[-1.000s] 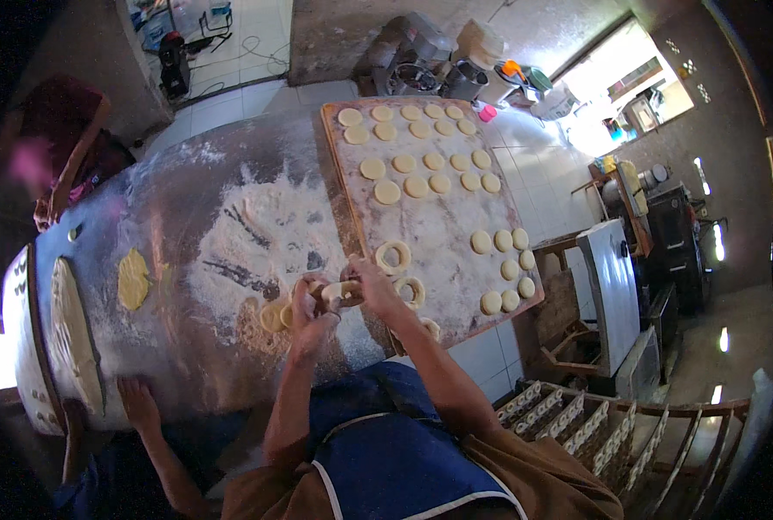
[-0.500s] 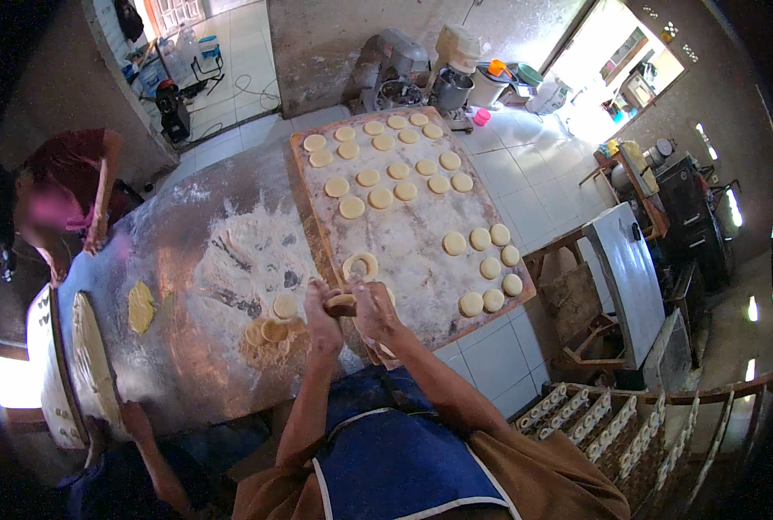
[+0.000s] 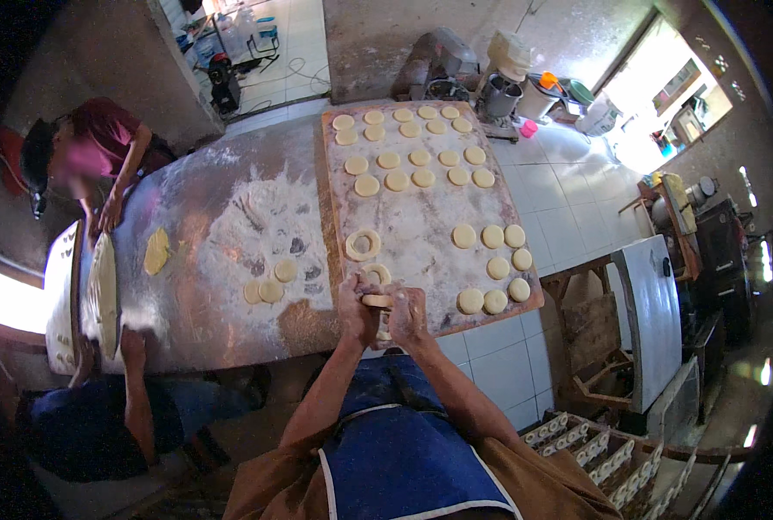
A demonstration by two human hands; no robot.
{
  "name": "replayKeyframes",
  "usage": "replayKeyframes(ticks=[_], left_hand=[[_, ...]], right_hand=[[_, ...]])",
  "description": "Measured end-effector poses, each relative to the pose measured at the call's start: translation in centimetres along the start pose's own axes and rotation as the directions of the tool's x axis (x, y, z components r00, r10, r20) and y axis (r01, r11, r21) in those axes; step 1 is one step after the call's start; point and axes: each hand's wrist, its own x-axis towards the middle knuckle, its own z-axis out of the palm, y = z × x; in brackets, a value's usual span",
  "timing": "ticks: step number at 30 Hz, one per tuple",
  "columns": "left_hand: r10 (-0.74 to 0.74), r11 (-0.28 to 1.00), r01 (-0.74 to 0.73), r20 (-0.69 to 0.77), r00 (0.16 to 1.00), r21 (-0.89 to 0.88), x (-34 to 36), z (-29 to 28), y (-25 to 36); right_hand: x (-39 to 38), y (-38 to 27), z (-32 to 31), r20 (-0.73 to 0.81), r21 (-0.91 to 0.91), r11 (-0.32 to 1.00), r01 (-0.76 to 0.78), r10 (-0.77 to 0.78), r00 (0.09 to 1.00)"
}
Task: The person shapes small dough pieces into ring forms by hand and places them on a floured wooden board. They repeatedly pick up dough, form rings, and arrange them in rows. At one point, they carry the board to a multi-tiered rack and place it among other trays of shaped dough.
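Both my hands are over the near left part of a floured wooden board (image 3: pixel 417 230). My left hand (image 3: pixel 357 305) and my right hand (image 3: pixel 410 315) are closed around a pale dough ring (image 3: pixel 378 301), one on each side of it. Just beyond my fingers a second dough ring (image 3: pixel 376 275) lies partly hidden by them. Farther up the board is a wide dough ring (image 3: pixel 363 245) with an open hole. Below my hands, between the wrists, another piece of dough (image 3: pixel 384 328) shows in part. Flat dough rounds (image 3: pixel 420 159) stand in rows across the far half.
More rounds (image 3: pixel 495 268) sit at the board's right. Left of it, a metal table (image 3: pixel 204 338) carries spread flour and several dough rounds (image 3: pixel 271 290). Two people work at a long dough strip (image 3: pixel 103 290). A rack (image 3: pixel 599 455) holds trays of rings at lower right.
The view has swung, so the scene sits further right. My hands have moved from the board's left edge further onto it, still holding a ring. More of the rings lying there shows.
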Motion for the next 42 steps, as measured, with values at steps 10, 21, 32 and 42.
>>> replayKeyframes(ticks=[10, 21, 32, 42], left_hand=[[0.314, 0.901, -0.320, 0.068, 0.947, 0.292, -1.8, 0.2, -4.1], [0.162, 0.476, -0.393, 0.361, 0.918, 0.787, -2.7, -0.1, -6.3], [0.044, -0.307, -0.500, 0.537, 0.842, 0.810, -2.5, 5.0, -4.0], [0.041, -0.178, -0.639, 0.654, 0.755, 0.749, -2.8, 8.1, -5.0]], right_hand=[[-2.5, 1.6, -4.8, 0.092, -0.360, 0.894, 0.266, -0.250, 0.964], [-4.7, 3.1, -7.3, 0.034, 0.180, 0.953, 0.244, -0.253, 0.967], [-7.5, 1.4, -13.5, -0.141, -0.565, 0.825, -0.020, -0.073, 0.987], [-5.3, 4.7, -19.1, -0.081, -0.774, 0.630, 0.067, -0.203, 0.976]])
